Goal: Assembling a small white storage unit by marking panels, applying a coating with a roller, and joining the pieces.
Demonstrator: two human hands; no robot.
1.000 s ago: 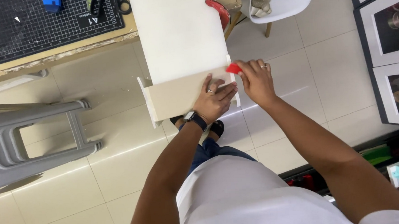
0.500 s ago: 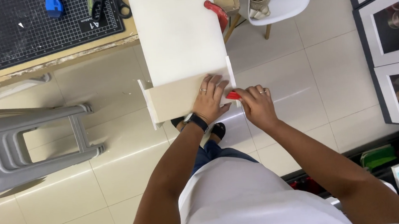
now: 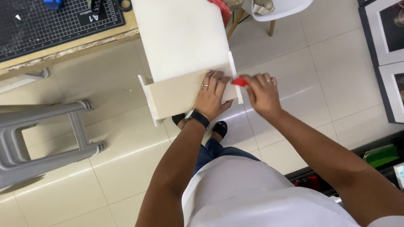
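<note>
Seen from above, we press our left hand (image 3: 212, 96) flat, fingers spread, on the pale, matte end panel of a white foam-board box (image 3: 183, 48) that stands on the glossy cream tiled floor (image 3: 120, 171), leaning against the edge of a wooden worktable (image 3: 55, 52). The palm rests open on the board, grasping nothing. Our right hand (image 3: 261, 92) is curled around a small red tool (image 3: 239, 82), only its tip visible, which meets the box's right corner just beside the thin upright side flap. The box shows a smooth, broad white face above and a slightly creamier panel below, framed by narrow white edges on both sides. A black band circles our left wrist, and rings show on both hands. On the table lies a dark gridded cutting mat (image 3: 30, 23) with black-handled scissors (image 3: 120, 0). A grey moulded plastic stool (image 3: 28, 140) lies to the left; a white shell chair (image 3: 289, 0) on wooden legs stands beyond the box.
</note>
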